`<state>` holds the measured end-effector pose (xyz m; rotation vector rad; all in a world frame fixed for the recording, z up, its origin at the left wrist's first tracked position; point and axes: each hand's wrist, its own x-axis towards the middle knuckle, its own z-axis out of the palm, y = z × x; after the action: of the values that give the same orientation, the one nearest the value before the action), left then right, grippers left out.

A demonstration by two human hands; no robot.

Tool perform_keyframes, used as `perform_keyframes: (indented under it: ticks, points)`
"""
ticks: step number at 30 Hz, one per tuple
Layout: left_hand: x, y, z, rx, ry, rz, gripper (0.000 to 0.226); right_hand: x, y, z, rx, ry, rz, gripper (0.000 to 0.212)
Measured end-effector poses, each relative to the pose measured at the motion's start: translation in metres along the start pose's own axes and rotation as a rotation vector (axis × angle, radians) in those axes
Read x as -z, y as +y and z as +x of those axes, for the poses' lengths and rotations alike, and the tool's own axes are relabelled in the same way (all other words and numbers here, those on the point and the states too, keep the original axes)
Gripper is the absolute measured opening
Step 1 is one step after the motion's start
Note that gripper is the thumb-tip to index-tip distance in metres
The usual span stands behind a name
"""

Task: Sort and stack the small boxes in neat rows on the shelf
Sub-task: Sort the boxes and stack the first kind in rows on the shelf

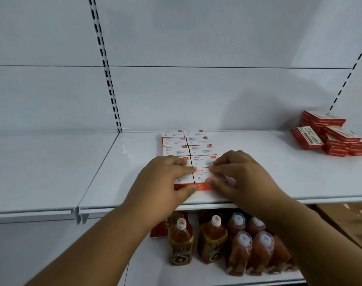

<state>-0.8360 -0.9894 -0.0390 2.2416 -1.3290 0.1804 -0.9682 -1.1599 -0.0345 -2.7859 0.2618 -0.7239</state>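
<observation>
Left hand [165, 178] and right hand [237, 174] pinching front white boxes [202, 175], two rows on shelf [279, 182]

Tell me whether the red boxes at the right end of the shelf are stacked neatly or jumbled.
Jumbled: the red boxes lie in a loose pile at differing angles, one leaning against the others.

— What's that shelf [279, 172] like?

— Smooth white painted metal with a soft sheen, same as the back panel [196, 96]. The paper clip boxes [202, 150] under my fingers look like thin printed card, white and orange, slightly glossy.

— And the red ones?

— The red boxes [330, 137] look like card too, shinier. Below, the sauce bottles [213, 238] are glossy clear plastic with matt white caps.
</observation>
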Motion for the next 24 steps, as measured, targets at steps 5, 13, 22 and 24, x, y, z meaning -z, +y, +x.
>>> perform_keyframes:
  ticks: [5,13,22,24]
  points:
    - [-0.001,-0.001,0.0,-0.035,0.032,-0.032,0.047,-0.003,-0.003,0.0,-0.03,0.011,-0.005,0.041]
    - [0.03,0.018,0.008,0.358,0.012,-0.579,0.039,0.01,-0.005,0.017,-0.484,0.12,0.576,0.053]
    - [0.028,0.013,0.06,0.727,0.108,-1.338,0.032,0.0,-0.007,0.084,-0.883,-0.11,1.091,0.07]
    - [0.023,0.01,0.06,0.722,0.086,-1.318,0.031,-0.006,-0.001,0.084,-0.821,-0.145,1.029,0.069]
